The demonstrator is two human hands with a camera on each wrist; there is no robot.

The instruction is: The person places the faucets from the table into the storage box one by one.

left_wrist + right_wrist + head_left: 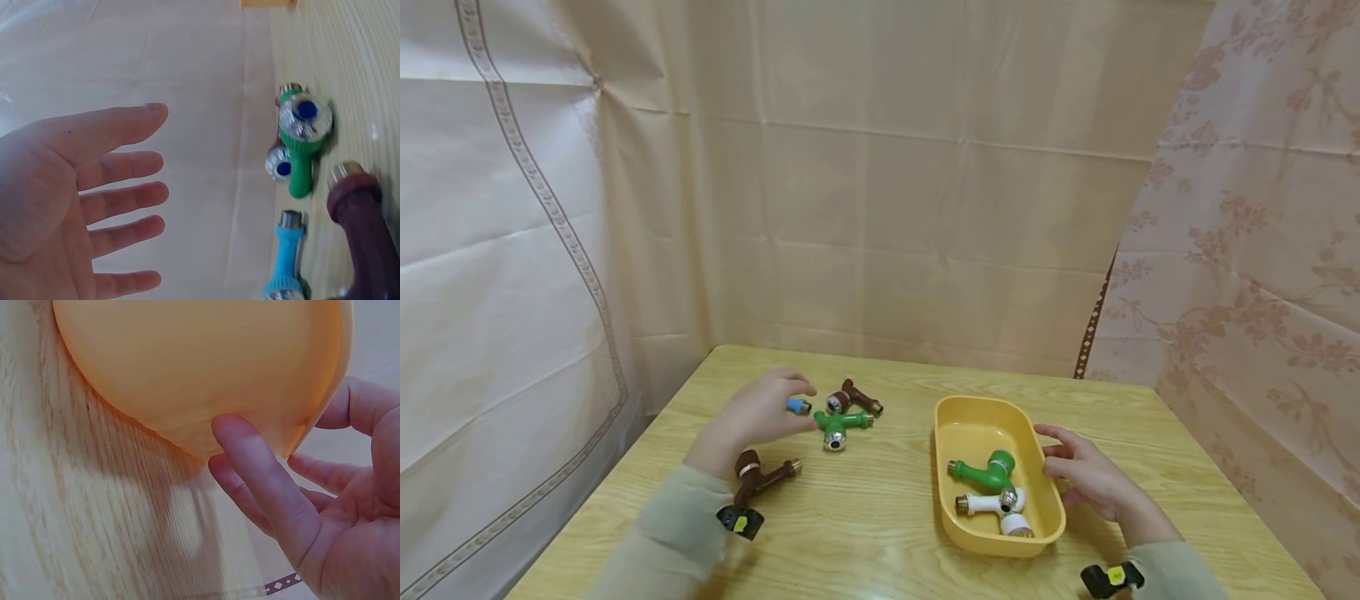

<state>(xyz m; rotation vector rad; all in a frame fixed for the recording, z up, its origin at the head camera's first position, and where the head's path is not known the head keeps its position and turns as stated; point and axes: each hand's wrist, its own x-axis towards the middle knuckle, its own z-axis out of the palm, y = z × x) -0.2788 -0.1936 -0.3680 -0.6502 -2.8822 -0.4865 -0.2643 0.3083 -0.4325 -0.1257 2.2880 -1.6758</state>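
Pale drapes [865,183] hung behind a wood-grain table [865,533]; yellow basin [1000,546] taken as landmark. Inside it: one green tap [988,475] and, nearer the wearer, one white tap [981,503]. Well left of the basin, blue tap [797,406] lay on the wood, partly masked by the left hand [760,412]. That hand had its fingers spread, nothing held, apart from the blue piece in the wrist view. Between basin and blue tap: second green tap [850,419], a brown tap [863,402] just beyond; contact between those two unclear. Another brown tap [767,479], left of the basin and nearer the wearer, sat close by the left wrist. Right hand [1090,479] rested loosely bent fingers against the basin's right side, no firm clasp seen. Risks, as judged: a closing thumb could nudge the second green tap; a low wrist could catch the nearer brown one; uneven finger pressure could slide the basin.
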